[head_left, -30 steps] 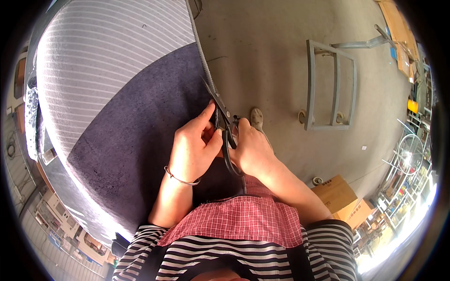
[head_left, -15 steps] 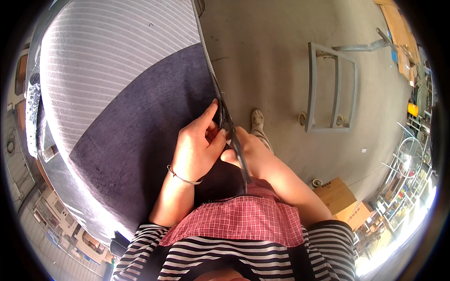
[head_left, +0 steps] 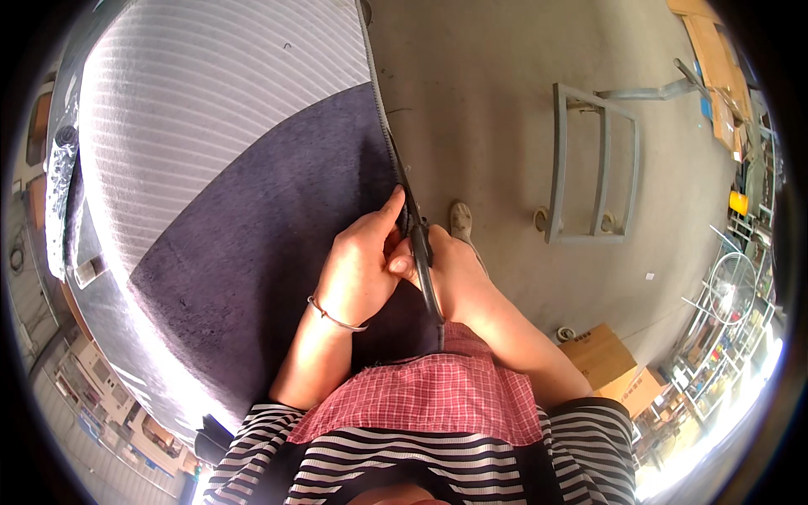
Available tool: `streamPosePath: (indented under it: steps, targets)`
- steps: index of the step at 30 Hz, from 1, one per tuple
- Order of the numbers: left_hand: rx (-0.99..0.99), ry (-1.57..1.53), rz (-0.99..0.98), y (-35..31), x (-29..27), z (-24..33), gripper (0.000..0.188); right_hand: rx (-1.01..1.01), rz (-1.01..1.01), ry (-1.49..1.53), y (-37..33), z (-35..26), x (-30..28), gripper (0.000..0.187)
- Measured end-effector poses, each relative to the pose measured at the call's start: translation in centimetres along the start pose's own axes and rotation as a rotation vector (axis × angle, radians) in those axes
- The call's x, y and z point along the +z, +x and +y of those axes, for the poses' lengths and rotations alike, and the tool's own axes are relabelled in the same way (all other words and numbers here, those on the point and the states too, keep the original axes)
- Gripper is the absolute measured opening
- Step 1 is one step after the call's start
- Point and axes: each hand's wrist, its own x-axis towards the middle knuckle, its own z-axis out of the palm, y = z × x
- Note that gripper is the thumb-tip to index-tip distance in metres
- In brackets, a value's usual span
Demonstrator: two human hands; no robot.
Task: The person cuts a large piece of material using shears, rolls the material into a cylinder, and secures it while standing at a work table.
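Note:
A large padded piece, probably a mattress, has a light striped cover (head_left: 227, 93) and a dark purple-grey fabric panel (head_left: 252, 202). Along its right side runs a dark zipper edge (head_left: 389, 135), which loosens into a black strip (head_left: 427, 286) near my apron. My left hand (head_left: 362, 261) lies over the panel's border, index finger stretched along the zipper edge and the other fingers curled onto it. From the other side, my right hand (head_left: 450, 265) closes on the same edge, its thumb meeting the left fingers. Whatever lies between the fingertips is hidden.
To the right, a grey metal frame on casters (head_left: 602, 168) stands on the concrete floor (head_left: 497, 109). Cardboard boxes (head_left: 599, 358) sit at lower right, near a fan (head_left: 730, 286) and wire racks. My shoe (head_left: 460, 220) shows beyond my right hand.
Both hands have shifted slightly down the edge toward me, and the right thumb is tucked closer against the left fingers. My view has moved a little relative to the padded piece.

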Motion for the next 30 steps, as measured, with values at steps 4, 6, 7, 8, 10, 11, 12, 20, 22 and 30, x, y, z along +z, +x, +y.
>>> streamPosePath:
  steps: [4, 6, 7, 8, 10, 11, 12, 20, 22, 30]
  targets:
    - [-0.027, -0.013, -0.002, -0.1, -0.1, 0.1, 0.066, -0.02, -0.019, 0.049, -0.1, 0.3, 0.1, 0.067]
    - [-0.026, 0.001, -0.009, 0.0, -0.2, 0.1, 0.067, -0.029, -0.018, 0.124, 0.0, 0.4, 0.0, 0.07]
    - [-0.013, -0.001, -0.008, 0.0, -0.2, 0.1, 0.067, -0.032, -0.015, 0.178, 0.2, 0.6, 0.0, 0.074]
    - [0.0, -0.003, -0.007, 0.0, -0.3, 0.1, 0.067, -0.036, -0.012, 0.232, 0.3, 0.8, 0.0, 0.077]
    - [0.001, -0.009, -0.007, 0.0, -0.4, 0.2, 0.068, -0.04, -0.029, 0.149, 0.7, 1.2, -0.2, 0.08]
    - [-0.011, -0.012, -0.008, 0.0, -0.5, 0.5, 0.068, -0.042, -0.038, 0.107, 0.8, 1.4, -0.3, 0.081]
    - [-0.022, -0.016, -0.008, 0.1, -0.5, 0.8, 0.068, -0.057, -0.04, 0.092, 0.9, 1.6, -0.3, 0.083]
    - [-0.098, 0.018, -0.028, 0.2, -0.6, 1.3, 0.075, -0.043, -0.04, -0.053, 0.4, 0.2, -0.7, 0.09]
    - [-0.07, 0.025, -0.031, 0.2, -0.5, 1.2, 0.077, -0.015, -0.028, -0.094, 0.3, -0.5, -0.9, 0.09]
    - [-0.039, 0.016, -0.027, 0.2, -0.5, 0.7, 0.081, 0.036, -0.014, -0.063, 0.7, -0.5, -1.1, 0.083]
